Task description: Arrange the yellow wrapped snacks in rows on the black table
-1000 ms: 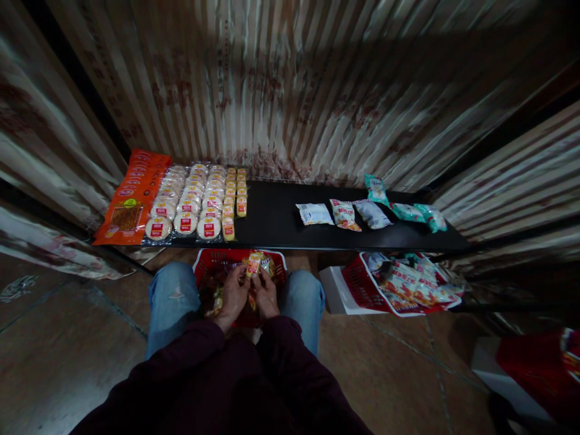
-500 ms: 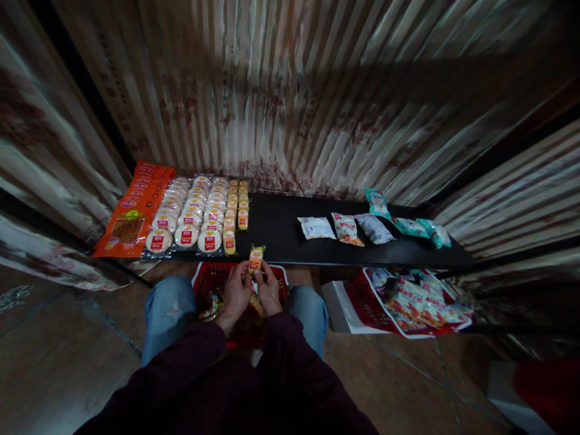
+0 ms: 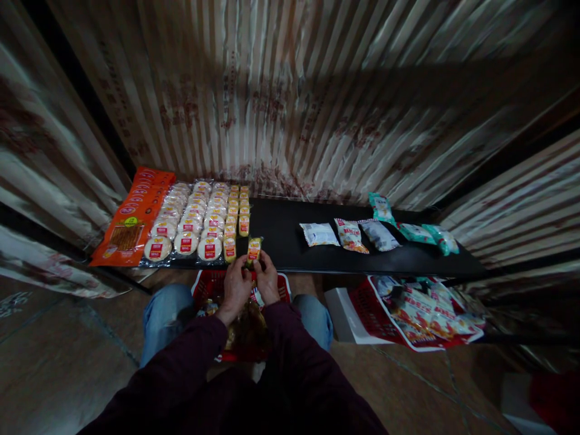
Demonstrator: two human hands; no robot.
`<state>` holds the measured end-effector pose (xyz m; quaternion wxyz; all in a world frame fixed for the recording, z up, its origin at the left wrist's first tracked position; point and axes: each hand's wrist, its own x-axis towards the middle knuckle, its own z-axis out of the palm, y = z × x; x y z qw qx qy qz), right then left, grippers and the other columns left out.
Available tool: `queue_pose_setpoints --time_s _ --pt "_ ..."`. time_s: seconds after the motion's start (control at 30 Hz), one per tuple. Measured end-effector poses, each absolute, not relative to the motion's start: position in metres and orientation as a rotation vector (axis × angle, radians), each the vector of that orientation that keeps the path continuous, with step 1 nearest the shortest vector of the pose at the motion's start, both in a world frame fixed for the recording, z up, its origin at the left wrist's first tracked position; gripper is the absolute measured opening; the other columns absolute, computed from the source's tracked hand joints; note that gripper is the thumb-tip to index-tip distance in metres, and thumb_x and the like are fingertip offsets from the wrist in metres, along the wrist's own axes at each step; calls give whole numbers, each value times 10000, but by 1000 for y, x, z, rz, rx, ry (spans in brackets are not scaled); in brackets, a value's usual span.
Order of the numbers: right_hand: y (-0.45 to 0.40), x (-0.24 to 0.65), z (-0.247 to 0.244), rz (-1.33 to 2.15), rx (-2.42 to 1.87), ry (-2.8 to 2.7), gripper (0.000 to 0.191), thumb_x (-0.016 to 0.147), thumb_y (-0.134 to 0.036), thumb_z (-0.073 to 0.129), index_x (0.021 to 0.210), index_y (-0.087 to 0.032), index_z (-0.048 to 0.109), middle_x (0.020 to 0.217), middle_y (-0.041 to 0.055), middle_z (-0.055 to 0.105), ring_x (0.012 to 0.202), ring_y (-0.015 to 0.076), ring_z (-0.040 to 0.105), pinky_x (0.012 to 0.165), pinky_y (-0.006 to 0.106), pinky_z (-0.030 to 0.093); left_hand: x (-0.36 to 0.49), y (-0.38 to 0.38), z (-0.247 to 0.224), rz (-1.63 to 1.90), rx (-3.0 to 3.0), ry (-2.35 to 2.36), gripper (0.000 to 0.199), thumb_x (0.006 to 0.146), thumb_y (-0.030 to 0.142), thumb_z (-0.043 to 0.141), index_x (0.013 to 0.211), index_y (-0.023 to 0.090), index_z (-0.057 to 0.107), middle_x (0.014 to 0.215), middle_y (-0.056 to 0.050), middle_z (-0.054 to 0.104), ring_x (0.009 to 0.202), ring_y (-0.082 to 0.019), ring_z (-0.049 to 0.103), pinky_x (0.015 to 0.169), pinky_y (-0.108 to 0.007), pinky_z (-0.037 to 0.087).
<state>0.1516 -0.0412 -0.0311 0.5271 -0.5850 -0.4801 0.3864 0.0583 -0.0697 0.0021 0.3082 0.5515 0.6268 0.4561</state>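
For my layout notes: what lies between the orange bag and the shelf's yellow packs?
In the head view, three columns of round white packs.

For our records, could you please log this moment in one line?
left hand, right hand: holding yellow packet; at: black shelf's edge; below: red basket

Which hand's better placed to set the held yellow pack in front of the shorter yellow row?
Left, probably. The left hand and right hand both hold the near end of the yellow pack, but the left is nearer the shorter yellow row; the right is farther off.
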Motion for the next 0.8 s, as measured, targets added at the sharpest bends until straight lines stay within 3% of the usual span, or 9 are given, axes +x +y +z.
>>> queue_pose_setpoints --time_s 0.43,0.8 --pt "-11 154 -32 709 -1533 -1359 365 777 -227 515 1119 -190 635 1060 84 666 979 204 601 933 355 458 66 -56 -3 1258 1447 1640 409 735 51 444 1102 148 595 1268 -129 553 1241 -223 479 1096 -408 343" --pt "16 144 -35 691 -1605 -1412 388 769 -191 523 1138 -222 641 979 63 660 878 191 605 860 331 487 62 -42 0 1218 1323 1581 405 770 109 458 1145 183 590 1279 -92 584 1247 -209 489 1118 -397 300"
